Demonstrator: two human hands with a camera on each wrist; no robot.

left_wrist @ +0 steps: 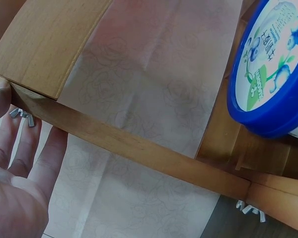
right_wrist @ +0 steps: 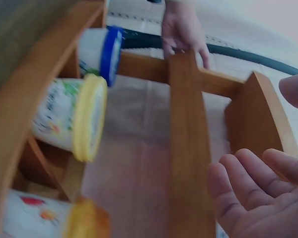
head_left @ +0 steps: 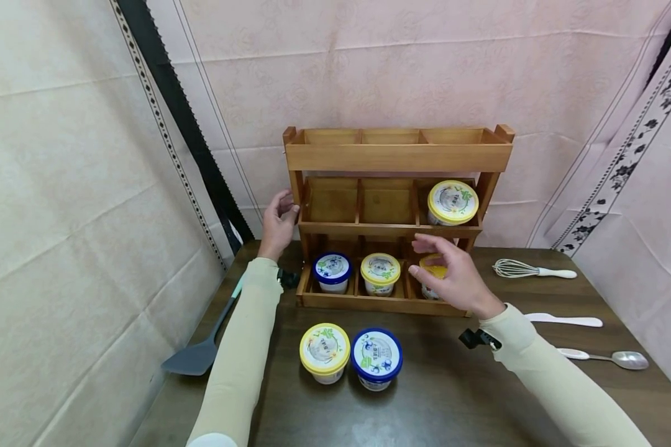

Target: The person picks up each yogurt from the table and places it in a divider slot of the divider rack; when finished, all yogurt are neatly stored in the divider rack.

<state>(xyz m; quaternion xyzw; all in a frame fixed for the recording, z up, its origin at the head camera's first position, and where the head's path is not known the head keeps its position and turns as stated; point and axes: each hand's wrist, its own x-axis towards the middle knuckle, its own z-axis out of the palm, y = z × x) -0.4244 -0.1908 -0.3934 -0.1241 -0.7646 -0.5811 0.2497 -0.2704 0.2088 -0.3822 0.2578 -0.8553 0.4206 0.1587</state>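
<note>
A three-tier wooden rack (head_left: 399, 158) stands at the back of the table. My left hand (head_left: 279, 223) holds its left side upright, thumb on one face and fingers behind, as the left wrist view shows. My right hand (head_left: 453, 273) is held with fingers extended and nothing in it, in front of the rack's lower right. Behind it, partly hidden, an orange-yellow-lidded tub (right_wrist: 87, 220) sits in the bottom right compartment. To its left are a yellow-lidded tub (head_left: 380, 270) and a blue-lidded tub (head_left: 332, 268). Another yellow-lidded tub (head_left: 453, 202) occupies the middle tier's right compartment.
In front of the rack, a yellow-lidded tub (head_left: 325, 351) and a blue-lidded tub (head_left: 377, 355) stand side by side. A spatula (head_left: 196, 358) lies at left. On the right are a whisk (head_left: 520, 269), a white knife (head_left: 570, 320) and a spoon (head_left: 629, 360).
</note>
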